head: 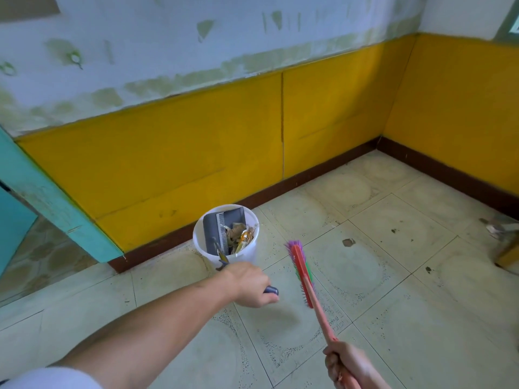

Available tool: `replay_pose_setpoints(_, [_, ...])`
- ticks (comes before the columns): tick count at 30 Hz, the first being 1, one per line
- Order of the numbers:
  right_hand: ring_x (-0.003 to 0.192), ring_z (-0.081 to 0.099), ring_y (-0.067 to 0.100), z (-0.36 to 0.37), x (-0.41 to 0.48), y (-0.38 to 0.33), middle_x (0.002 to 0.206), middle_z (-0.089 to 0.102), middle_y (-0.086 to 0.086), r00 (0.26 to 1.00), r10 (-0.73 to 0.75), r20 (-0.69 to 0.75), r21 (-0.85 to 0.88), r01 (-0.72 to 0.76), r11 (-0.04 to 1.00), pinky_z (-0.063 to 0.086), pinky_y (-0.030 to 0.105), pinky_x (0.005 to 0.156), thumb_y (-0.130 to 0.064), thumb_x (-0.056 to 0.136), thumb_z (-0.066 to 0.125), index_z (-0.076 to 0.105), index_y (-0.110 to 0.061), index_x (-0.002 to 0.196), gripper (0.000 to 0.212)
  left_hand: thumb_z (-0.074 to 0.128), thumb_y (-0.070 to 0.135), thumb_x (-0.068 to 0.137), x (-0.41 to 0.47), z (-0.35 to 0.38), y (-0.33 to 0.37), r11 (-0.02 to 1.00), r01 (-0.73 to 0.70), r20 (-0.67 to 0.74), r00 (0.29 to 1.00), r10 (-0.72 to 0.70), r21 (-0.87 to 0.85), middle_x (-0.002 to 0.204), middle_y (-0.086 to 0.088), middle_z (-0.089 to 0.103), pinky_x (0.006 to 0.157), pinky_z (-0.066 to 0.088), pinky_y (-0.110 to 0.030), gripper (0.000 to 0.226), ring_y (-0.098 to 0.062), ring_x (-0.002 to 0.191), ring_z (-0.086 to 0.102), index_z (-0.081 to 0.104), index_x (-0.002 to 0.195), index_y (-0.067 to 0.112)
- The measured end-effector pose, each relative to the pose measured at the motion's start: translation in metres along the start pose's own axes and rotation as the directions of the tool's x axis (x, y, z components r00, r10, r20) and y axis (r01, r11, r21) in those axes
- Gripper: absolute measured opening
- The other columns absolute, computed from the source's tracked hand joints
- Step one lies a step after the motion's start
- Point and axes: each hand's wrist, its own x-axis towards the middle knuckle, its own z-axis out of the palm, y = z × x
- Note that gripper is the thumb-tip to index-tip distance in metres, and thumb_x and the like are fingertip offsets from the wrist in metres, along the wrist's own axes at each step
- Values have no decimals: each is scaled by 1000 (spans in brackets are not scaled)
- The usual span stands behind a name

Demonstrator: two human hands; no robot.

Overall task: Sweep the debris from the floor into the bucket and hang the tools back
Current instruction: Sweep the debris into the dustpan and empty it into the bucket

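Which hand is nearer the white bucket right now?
Left. The left hand grips the dustpan handle just in front of the white bucket. The right hand holds the broom handle, well back.

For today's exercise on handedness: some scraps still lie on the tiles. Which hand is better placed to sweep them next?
Right. The right hand grips the broom; the left hand holds the dustpan in the bucket.

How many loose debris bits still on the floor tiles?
3 clear: one scrap right of the broom head, one speck farther right, one nearer. Right-edge clutter may hide more.
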Motion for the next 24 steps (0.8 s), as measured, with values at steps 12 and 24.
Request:
replay_pose_setpoints(12, [24, 38, 17, -6, 18, 2, 39, 42, 10, 999, -28, -31, -29, 27, 999, 29, 16, 27, 5, 84, 50, 44, -5, 44, 41, 36, 56, 93, 0, -48, 29, 925, -100, 138, 989, 52, 365, 81, -3, 58, 55, 38, -27, 46, -27, 76, 56, 61, 86, 17])
replay_pose_setpoints(24, [23, 36, 16, -6, 24, 12, 39, 41, 10, 999, -50, 20, 12, 50, 999, 27, 15, 26, 7, 82, 50, 41, -7, 44, 41, 32, 51, 97, 5, -38, 65, 873, -94, 282, 958, -52, 479, 111, -7, 61, 60, 40, -31, 43, -30, 87, 55, 58, 100, 17])
